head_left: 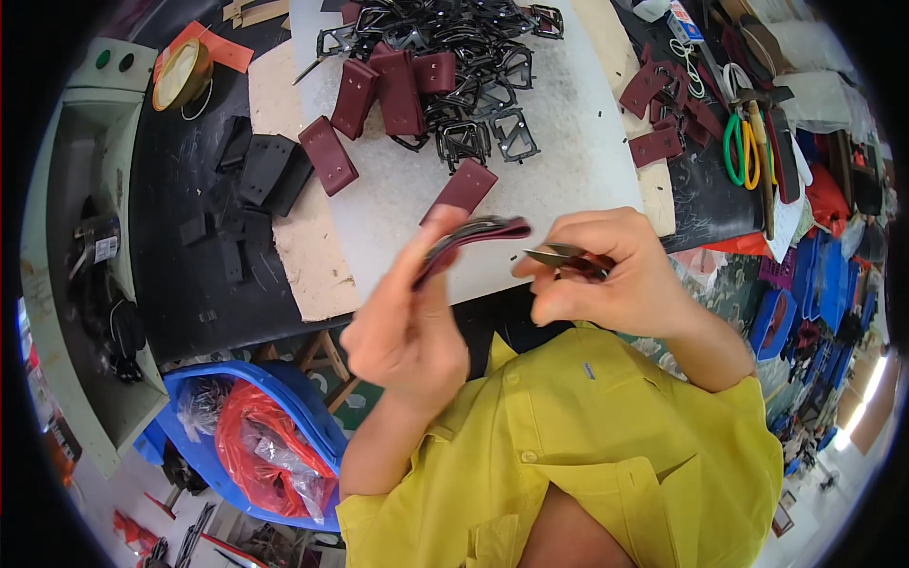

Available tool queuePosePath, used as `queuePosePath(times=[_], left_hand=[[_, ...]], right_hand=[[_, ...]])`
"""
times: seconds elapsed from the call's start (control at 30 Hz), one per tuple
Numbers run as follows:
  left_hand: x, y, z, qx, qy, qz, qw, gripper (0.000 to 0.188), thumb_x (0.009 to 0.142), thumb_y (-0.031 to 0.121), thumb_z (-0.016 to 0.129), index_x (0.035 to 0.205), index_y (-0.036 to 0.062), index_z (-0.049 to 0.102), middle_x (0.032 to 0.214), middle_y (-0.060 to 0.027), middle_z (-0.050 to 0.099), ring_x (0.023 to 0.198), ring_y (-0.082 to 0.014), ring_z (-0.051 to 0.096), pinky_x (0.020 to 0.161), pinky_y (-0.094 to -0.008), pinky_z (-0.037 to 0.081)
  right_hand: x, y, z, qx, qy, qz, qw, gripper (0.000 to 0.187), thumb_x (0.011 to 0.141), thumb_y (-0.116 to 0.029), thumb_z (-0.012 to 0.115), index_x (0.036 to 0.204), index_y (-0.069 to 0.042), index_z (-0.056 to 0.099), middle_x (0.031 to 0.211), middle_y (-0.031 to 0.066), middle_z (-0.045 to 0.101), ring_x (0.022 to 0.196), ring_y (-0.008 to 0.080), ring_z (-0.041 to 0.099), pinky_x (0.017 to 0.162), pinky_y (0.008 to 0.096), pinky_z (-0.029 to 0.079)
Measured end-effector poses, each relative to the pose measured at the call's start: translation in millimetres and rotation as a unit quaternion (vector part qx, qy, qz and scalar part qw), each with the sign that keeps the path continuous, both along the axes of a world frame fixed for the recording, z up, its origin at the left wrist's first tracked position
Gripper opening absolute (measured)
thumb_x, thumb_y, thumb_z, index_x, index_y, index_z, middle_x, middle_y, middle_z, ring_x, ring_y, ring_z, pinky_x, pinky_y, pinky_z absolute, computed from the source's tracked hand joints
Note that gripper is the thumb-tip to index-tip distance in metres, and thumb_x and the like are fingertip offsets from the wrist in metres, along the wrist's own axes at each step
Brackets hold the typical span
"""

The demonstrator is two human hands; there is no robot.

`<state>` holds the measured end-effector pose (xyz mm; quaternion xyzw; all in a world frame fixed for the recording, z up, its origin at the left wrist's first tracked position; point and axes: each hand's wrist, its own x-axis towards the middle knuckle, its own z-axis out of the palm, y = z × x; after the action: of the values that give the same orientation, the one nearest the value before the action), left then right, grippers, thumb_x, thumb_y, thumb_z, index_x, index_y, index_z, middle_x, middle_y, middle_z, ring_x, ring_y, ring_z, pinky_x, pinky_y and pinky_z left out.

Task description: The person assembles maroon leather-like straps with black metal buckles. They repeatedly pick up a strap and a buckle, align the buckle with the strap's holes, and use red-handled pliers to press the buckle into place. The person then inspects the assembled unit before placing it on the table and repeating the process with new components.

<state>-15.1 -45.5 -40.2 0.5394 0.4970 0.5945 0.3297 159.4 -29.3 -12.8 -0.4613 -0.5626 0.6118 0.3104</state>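
My left hand point(402, 327) is closed round a folded maroon leather strap piece point(507, 230), raised above the table's front edge. Dark layers show between its folds. In my right hand point(620, 275) is a small metal hand tool point(559, 256) with a pointed tip; my fingers hide most of it, so its exact kind is unclear. The tip points at the strap's end, a little apart from it. Just behind my left fingers lies another maroon strap piece point(464, 186) with small holes; I cannot tell whether my fingers touch it.
A pale board point(568, 189) bears a heap of black metal buckles point(464, 137) and folded maroon straps point(398, 95). Black strap pieces point(275, 170) lie left, more maroon pieces point(653, 147) and green-handled scissors point(734, 151) right. A blue tub point(327, 431) stands below the table at left.
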Motion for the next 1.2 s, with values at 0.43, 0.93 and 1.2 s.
queuePosePath(times=[0.43,0.93,1.2], left_hand=[[-14.8,-0.7,14.4,-0.343,-0.312,-0.176,0.868,0.019,0.085,0.007,0.061,0.098,-0.0069,0.061,0.089,-0.0141,0.064,0.076,-0.0174,0.064,0.068,-0.0260,0.055],[-0.4,-4.4,5.7,-0.215,-0.211,-0.243,0.922,0.015,0.080,-0.009,0.060,0.095,-0.0080,0.061,0.085,-0.0107,0.059,0.071,-0.0129,0.060,0.061,-0.0216,0.055],[3.1,60.0,-1.0,0.019,0.347,0.008,0.938,0.023,0.070,0.018,0.076,0.082,0.0026,0.063,0.061,-0.0054,0.054,0.057,-0.0174,0.055,0.049,-0.0275,0.043]], right_hand=[[-5.4,-2.3,-4.0,-0.277,0.227,-0.104,0.928,0.024,0.089,-0.026,0.059,0.097,-0.004,0.064,0.052,-0.0013,0.051,0.042,0.0025,0.042,0.039,0.0175,0.027],[-11.6,-15.9,-2.5,-0.093,0.073,-0.172,0.978,0.018,0.086,-0.019,0.061,0.086,-0.001,0.063,0.065,-0.0016,0.057,0.052,0.0010,0.045,0.046,0.0180,0.035],[97.0,60.3,-22.3,0.108,-0.250,-0.269,0.924,0.022,0.085,-0.023,0.063,0.088,-0.002,0.067,0.064,-0.0067,0.050,0.052,0.0015,0.039,0.049,0.0166,0.029]])
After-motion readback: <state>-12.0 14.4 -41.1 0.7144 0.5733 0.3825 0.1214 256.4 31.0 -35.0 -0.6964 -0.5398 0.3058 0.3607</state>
